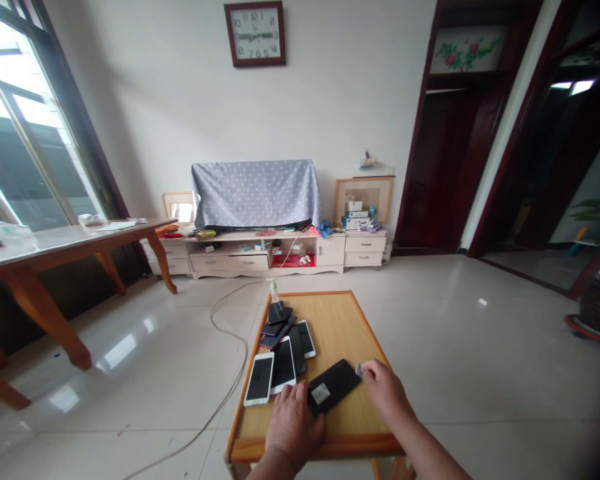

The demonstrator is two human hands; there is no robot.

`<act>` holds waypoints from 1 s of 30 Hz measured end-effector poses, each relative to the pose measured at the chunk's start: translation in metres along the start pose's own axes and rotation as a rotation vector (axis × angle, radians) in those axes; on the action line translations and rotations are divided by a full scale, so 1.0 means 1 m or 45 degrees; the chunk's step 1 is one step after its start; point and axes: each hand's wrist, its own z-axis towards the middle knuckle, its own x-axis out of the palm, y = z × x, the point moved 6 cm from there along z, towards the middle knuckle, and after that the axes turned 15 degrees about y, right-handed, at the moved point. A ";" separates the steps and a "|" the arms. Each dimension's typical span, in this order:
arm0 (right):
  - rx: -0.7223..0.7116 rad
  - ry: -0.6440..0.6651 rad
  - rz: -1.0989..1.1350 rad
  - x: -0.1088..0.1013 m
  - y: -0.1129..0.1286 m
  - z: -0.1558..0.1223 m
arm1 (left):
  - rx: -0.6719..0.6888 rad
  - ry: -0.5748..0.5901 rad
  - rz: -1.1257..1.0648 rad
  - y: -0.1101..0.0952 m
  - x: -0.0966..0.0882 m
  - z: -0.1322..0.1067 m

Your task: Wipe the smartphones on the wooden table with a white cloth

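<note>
On the table (335,320), we find the left hand (291,419) gripping the black phone (339,387), presumably to steady it; the right hand (384,385) pinches a pale scrap (359,369) by its corner.

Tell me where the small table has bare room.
The small table is bare beyond the black phone, right of the phone pile; a smaller patch lies nearer, between left hand and right hand. Pile and bottle crowd the left side.

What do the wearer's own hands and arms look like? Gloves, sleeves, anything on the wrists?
Left hand and right hand ungloved. Left forearm and right forearm bare to the frame edge: no sleeves, watch or bracelet visible.
</note>
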 end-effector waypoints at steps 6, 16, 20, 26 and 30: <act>0.028 0.020 0.233 0.011 -0.001 0.000 | -0.006 0.012 0.004 0.001 0.001 0.001; 0.009 0.118 -0.055 0.030 0.015 -0.012 | -0.024 0.060 0.008 -0.004 -0.005 0.000; -0.160 0.403 -0.507 0.072 0.060 -0.039 | -0.004 0.063 -0.002 -0.004 -0.003 0.001; -0.294 0.562 -0.613 0.076 0.082 -0.044 | -0.033 0.115 0.042 -0.005 -0.003 0.002; -0.074 0.434 -0.705 0.057 0.059 -0.017 | -0.054 0.109 0.042 -0.007 -0.007 -0.001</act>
